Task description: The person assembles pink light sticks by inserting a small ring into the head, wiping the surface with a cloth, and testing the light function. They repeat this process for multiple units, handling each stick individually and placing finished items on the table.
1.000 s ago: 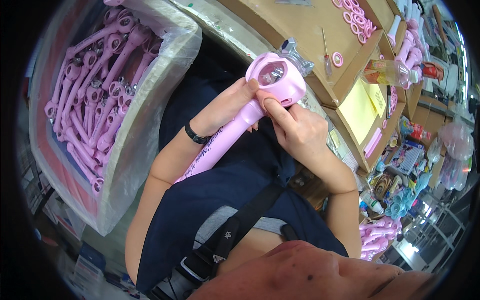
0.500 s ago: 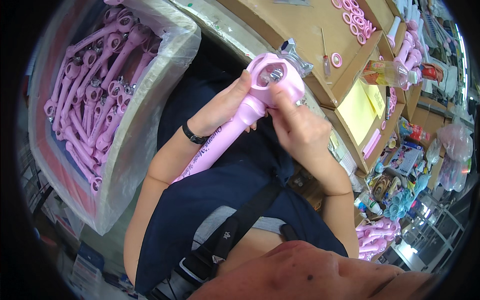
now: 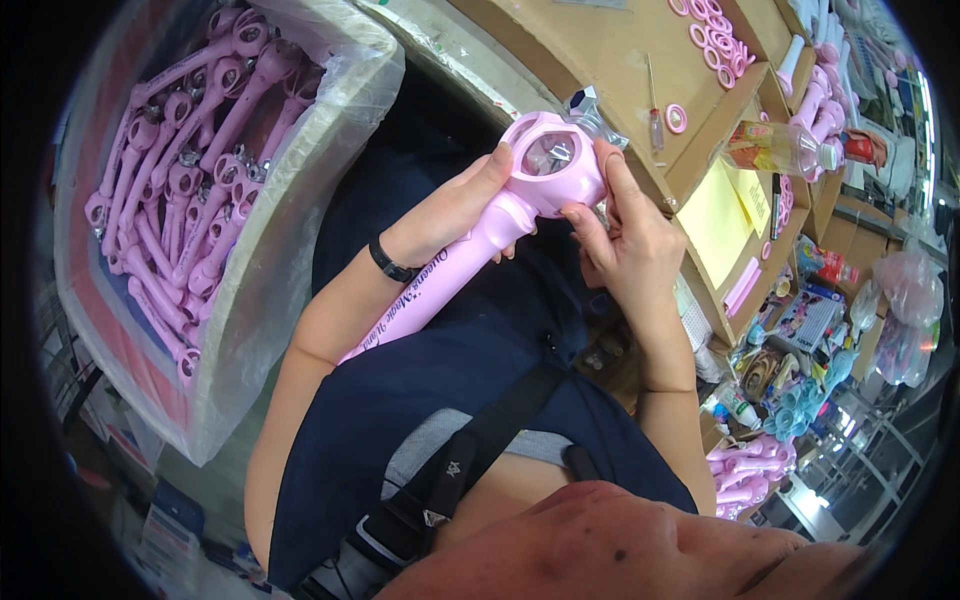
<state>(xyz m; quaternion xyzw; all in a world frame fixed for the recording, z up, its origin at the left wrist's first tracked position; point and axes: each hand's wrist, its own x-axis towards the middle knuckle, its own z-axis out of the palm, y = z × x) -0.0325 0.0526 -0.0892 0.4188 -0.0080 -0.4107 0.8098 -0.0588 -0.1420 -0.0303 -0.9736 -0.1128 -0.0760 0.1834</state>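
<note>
A pink toy wand (image 3: 452, 272) with dark lettering on its handle lies slanted across my lap, its round head up and to the right. The head has an oval clear window (image 3: 549, 154) with something shiny behind it, and a silver crown-shaped piece (image 3: 598, 120) on its top. My left hand (image 3: 455, 208) is closed round the wand's neck, thumb on the rim of the head; its other fingers are mostly hidden underneath. Against the right side of the head, my right hand (image 3: 640, 235) grips with thumb and forefinger, just below the silver piece.
To the left stands a plastic-lined bin (image 3: 300, 215) of many similar pink wands. Cardboard trays (image 3: 590, 62) on the bench hold pink rings (image 3: 715, 40), a screwdriver (image 3: 655, 115) and yellow paper (image 3: 712, 222). A clear bottle (image 3: 775, 148) lies at right.
My right thumb has left the window's edge; that hand has moved right and now grips the side of the head. My left hand keeps its hold on the neck.
</note>
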